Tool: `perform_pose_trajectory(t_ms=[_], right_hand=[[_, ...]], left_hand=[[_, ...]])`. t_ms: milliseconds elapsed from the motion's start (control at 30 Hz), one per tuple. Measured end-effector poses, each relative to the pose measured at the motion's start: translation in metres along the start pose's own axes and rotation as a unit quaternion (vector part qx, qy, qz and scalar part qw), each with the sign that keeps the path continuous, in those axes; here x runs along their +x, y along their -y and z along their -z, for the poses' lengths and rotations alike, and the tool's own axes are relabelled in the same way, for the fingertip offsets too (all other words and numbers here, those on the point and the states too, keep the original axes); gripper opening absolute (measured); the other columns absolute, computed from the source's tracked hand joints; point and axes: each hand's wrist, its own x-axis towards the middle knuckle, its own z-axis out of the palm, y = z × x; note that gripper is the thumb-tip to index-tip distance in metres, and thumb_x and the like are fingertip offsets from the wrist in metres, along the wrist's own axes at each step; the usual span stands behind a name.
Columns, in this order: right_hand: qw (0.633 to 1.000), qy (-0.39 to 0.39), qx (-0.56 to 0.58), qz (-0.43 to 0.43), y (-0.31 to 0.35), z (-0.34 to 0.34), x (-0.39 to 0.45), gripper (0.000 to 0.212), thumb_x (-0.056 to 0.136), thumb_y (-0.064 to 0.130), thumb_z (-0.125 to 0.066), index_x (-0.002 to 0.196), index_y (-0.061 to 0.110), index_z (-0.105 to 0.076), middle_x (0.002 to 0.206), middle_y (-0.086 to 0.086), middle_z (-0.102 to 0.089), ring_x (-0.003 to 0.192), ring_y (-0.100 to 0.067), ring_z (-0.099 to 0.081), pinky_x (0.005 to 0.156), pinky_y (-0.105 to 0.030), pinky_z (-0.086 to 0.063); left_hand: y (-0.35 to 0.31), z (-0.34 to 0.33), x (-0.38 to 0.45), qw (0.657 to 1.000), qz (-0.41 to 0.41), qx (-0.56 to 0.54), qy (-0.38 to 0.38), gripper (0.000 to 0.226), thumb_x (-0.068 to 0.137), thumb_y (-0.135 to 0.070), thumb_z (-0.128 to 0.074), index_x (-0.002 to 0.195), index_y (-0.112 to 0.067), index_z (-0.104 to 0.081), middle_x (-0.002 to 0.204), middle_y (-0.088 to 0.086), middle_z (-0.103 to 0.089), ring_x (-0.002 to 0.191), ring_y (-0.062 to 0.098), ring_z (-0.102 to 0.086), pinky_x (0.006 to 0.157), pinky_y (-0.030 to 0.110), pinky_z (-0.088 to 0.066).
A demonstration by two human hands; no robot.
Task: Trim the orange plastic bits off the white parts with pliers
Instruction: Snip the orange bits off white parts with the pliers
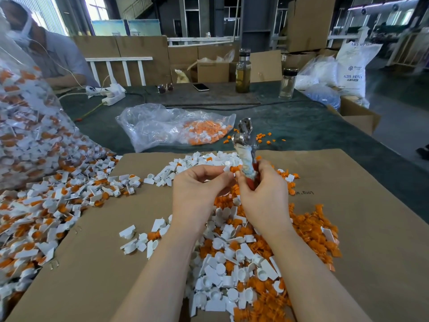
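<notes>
1. Nearest, a heap of loose white parts [222, 284] mixed with orange plastic bits [311, 231] lies on a cardboard sheet [97, 263], between and under the person's two forearms.
2. To the left, untrimmed white-and-orange parts [39, 217] spill over the sheet's left edge from a big clear bag [30, 126].
3. Above the middle of the sheet, the left hand [197, 189] is curled, its thumb and fingertips pinching a small white part [226, 168] with an orange bit [235, 168] still joined to its right side.
4. Just beside it, the right hand [264, 189] is wrapped round the cloth-bound, red handles of the pliers [246, 145]; the tool stands upright with its metal head pointing to the far side. Its thumb and forefinger touch the orange bit. Whether the jaws are parted cannot be told.
5. Beyond the hands, a band of trimmed white pieces [199, 161] lies along the far edge of the sheet.
6. Farther off, on the green table cover [301, 126], sits a smaller clear bag [171, 126] holding orange and white parts, with stray orange scraps [264, 137] to its right.
7. At the far side stand two glass bottles [243, 70], a phone [201, 87], sunglasses [165, 88] and a power strip [113, 97].
8. Far left, another person [53, 54] sits at the table.
</notes>
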Motion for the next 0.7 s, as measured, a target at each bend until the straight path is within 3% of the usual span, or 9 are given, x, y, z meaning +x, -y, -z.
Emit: perform_pose_trajectory(t_ms=[133,400,533,700], right_hand=[[1.0,0.008,-0.007,-0.003,0.0006,0.0001,0.0006,0.015,0.088,0.023,-0.068,0.088,0.023,-0.053,0.072,0.02,-0.054,0.064,0.003,-0.055,0.054,-0.013,-0.039],[1.0,0.01,-0.026,-0.007,0.0018,0.0011,0.0003,0.016,0.088,0.024,-0.068,0.085,0.022,-0.052,0.069,0.018,-0.053,0.062,-0.002,-0.055,0.052,-0.016,-0.039],[0.999,0.01,-0.032,-0.007,0.0028,0.0009,0.0003,0.017,0.088,0.024,-0.067,0.083,0.024,-0.051,0.07,0.018,-0.054,0.064,-0.004,-0.056,0.053,-0.02,-0.043],[0.999,0.007,-0.032,-0.006,0.0036,0.0007,-0.0001,0.019,0.088,0.023,-0.068,0.082,0.023,-0.05,0.068,0.019,-0.052,0.06,-0.001,-0.053,0.051,-0.015,-0.035]], left_hand=[[-0.0021,0.0004,-0.0008,0.999,-0.026,0.047,-0.01,0.009,0.078,-0.008,-0.082,0.079,-0.015,-0.077,0.074,0.005,-0.076,0.074,0.022,-0.075,0.069,0.026,-0.061],[-0.004,-0.0003,-0.0002,0.991,-0.063,0.117,-0.023,0.018,0.075,-0.008,-0.084,0.073,-0.024,-0.077,0.071,-0.004,-0.075,0.072,0.02,-0.073,0.066,0.022,-0.059],[-0.0026,0.0004,0.0003,0.988,-0.083,0.13,-0.02,0.024,0.075,-0.007,-0.084,0.07,-0.029,-0.075,0.07,-0.009,-0.075,0.068,0.01,-0.072,0.064,0.018,-0.057],[-0.0004,-0.0005,-0.0013,0.984,-0.098,0.148,-0.02,0.024,0.075,-0.011,-0.085,0.069,-0.032,-0.074,0.069,-0.015,-0.073,0.062,-0.001,-0.068,0.058,0.011,-0.051]])
